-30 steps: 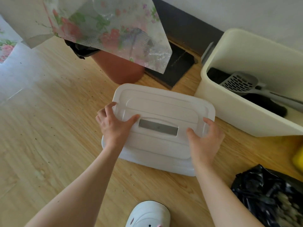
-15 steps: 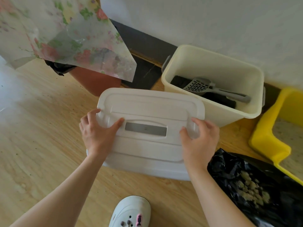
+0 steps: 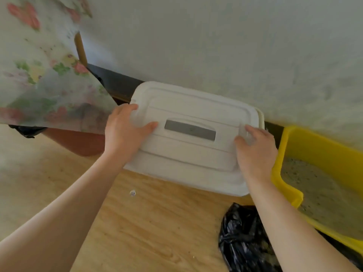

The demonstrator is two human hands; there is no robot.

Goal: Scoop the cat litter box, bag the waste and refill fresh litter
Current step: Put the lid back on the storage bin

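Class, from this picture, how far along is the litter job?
Done, apparently: the bag looks filled; the litter box holds litter. In hand: left hand and right hand grip the lid over the bin. Left: tying the bag, which looks open.

Both hands [image 3: 125, 132] [image 3: 255, 152] grip white lid [image 3: 188, 154] — yellow litter box [image 3: 314, 150] just right.
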